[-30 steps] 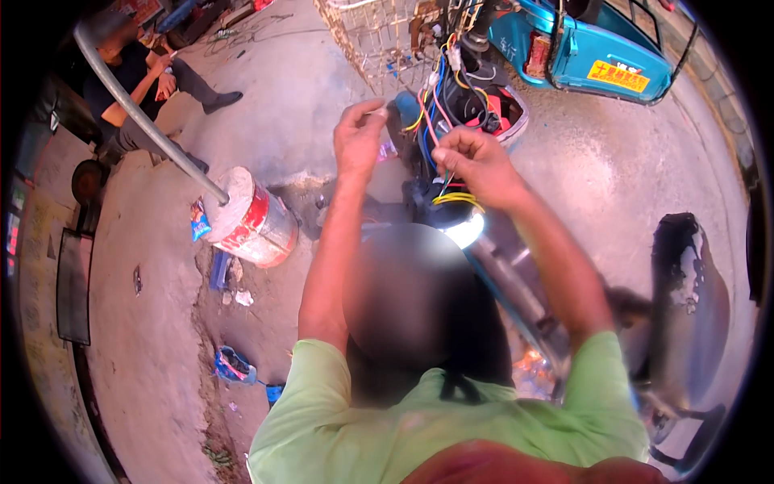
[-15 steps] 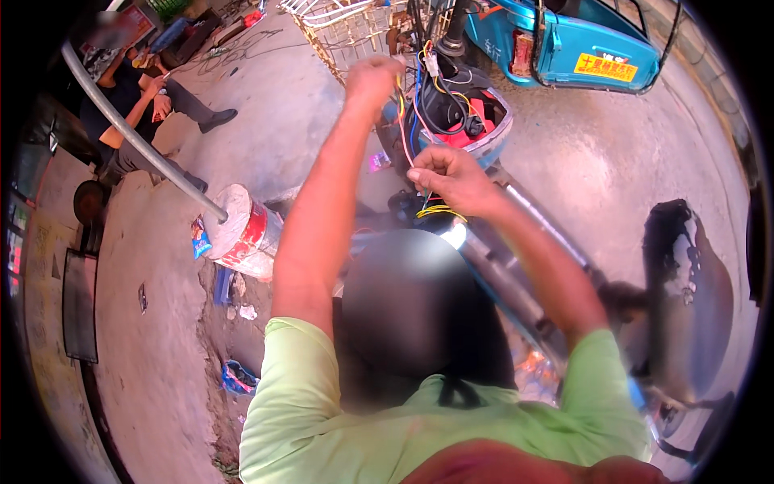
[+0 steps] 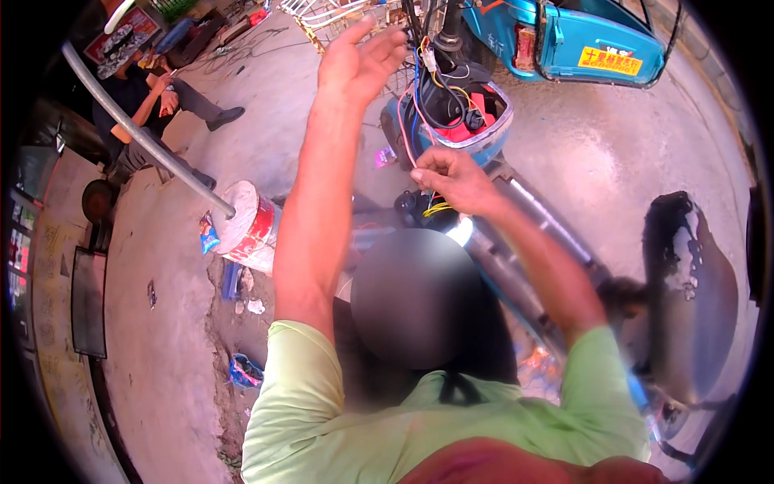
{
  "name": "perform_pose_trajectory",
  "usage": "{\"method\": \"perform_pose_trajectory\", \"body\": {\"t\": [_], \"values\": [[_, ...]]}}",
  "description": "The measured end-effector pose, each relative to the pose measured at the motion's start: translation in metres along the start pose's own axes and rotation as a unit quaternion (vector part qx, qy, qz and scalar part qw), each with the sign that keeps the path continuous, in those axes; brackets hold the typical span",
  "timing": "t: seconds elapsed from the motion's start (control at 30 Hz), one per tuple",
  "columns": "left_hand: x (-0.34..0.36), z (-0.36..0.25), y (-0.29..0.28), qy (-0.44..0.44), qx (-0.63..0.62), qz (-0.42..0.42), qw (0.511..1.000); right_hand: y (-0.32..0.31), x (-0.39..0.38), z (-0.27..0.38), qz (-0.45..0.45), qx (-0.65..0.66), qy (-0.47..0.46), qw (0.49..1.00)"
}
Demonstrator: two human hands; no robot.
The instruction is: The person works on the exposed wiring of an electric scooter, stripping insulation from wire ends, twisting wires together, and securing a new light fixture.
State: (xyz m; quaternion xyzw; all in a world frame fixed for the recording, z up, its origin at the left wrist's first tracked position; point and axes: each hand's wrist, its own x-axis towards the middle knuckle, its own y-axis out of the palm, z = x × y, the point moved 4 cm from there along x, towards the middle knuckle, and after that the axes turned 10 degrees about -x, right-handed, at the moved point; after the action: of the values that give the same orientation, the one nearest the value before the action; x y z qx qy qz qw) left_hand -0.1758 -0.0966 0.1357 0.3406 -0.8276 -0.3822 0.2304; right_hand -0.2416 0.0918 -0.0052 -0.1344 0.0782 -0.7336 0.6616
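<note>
My left hand [image 3: 359, 68] is raised in front of the wire basket [image 3: 316, 18], its fingers spread and nothing in them. Lower and to the right, my right hand [image 3: 458, 181] pinches a thin pink wire [image 3: 405, 143] between thumb and fingers. That wire runs up to a bundle of coloured wires with a white connector [image 3: 429, 60], at the opened front of an electric scooter. Black cables and red parts [image 3: 488, 103] show inside its blue-grey shell [image 3: 493, 143]. Yellow wires [image 3: 438, 208] hang just below my right hand, their ends partly hidden.
At the left a metal pole [image 3: 145, 137] leans out of a red and white bucket [image 3: 256, 230]. A seated person [image 3: 133, 101] is at the far left. A blue cargo tricycle [image 3: 564, 40] stands at the back right, and a worn black seat [image 3: 673, 242] at the right.
My left hand has let go of the wires, opened its fingers and moved up and slightly left. My right hand keeps its pinch in nearly the same place.
</note>
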Motion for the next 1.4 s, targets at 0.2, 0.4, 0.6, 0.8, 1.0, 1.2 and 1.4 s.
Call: {"method": "perform_pose_trajectory", "body": {"t": [0.2, 0.4, 0.6, 0.8, 1.0, 1.2, 1.4], "values": [[-0.029, 0.006, -0.065, 0.019, 0.115, -0.08, 0.99, -0.013, -0.001, 0.005, -0.012, 0.033, -0.043, 0.998], [-0.08, 0.045, -0.118, -0.045, 0.173, -0.145, 0.973, -0.026, -0.003, 0.012, -0.001, 0.052, -0.061, 0.997], [-0.153, 0.07, -0.114, -0.067, 0.325, -0.127, 0.935, -0.035, -0.003, 0.017, -0.01, 0.075, -0.069, 0.995], [-0.202, 0.092, -0.099, -0.062, 0.264, -0.043, 0.962, -0.031, -0.005, 0.038, 0.011, 0.242, -0.01, 0.97], [-0.232, 0.1, -0.104, -0.142, 0.043, -0.055, 0.987, -0.021, 0.0, 0.047, 0.04, 0.331, 0.034, 0.942], [-0.239, 0.106, -0.107, -0.129, 0.074, -0.046, 0.988, -0.019, 0.004, 0.034, 0.053, 0.307, 0.073, 0.947], [-0.246, 0.115, -0.135, -0.128, 0.084, -0.049, 0.987, 0.004, 0.003, 0.016, 0.043, 0.215, 0.068, 0.973]]}}
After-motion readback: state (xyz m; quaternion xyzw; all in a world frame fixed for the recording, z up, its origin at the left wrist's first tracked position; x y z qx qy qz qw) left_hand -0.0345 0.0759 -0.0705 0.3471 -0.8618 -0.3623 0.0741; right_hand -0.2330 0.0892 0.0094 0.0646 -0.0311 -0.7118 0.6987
